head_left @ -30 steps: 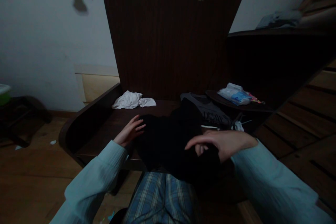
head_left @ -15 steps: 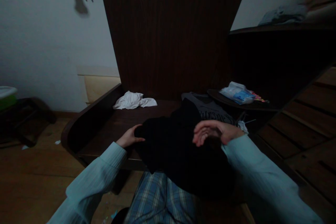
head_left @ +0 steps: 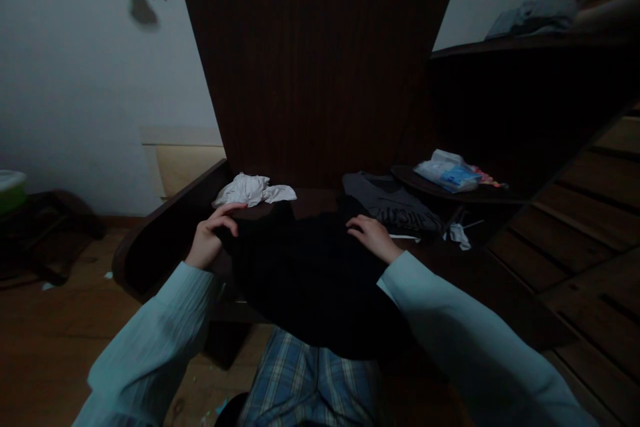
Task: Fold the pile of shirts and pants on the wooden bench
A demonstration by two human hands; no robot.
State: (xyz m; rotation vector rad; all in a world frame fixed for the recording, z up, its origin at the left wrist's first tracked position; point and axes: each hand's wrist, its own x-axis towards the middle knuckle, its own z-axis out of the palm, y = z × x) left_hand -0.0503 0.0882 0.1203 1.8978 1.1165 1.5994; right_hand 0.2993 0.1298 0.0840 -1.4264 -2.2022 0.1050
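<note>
A black cloth (head_left: 310, 273) drapes over the front edge of a dark wooden counter (head_left: 315, 197), above plaid-covered legs (head_left: 320, 383). Behind it lie a crumpled white cloth (head_left: 247, 189) and, rightward, a grey shirt (head_left: 373, 192). A pale wall (head_left: 100, 80) rises at left. The left hand (head_left: 207, 240) pinches the black cloth's left corner; the right hand (head_left: 373, 237), fingers bent, touches its right side, grip unclear.

Garment (head_left: 320, 280) at front of tabletop (head_left: 320, 197), cloth (head_left: 250, 190) behind it left, shirt (head_left: 385, 197) behind right, packet (head_left: 447, 173) on shelf (head_left: 406, 177) at right
</note>
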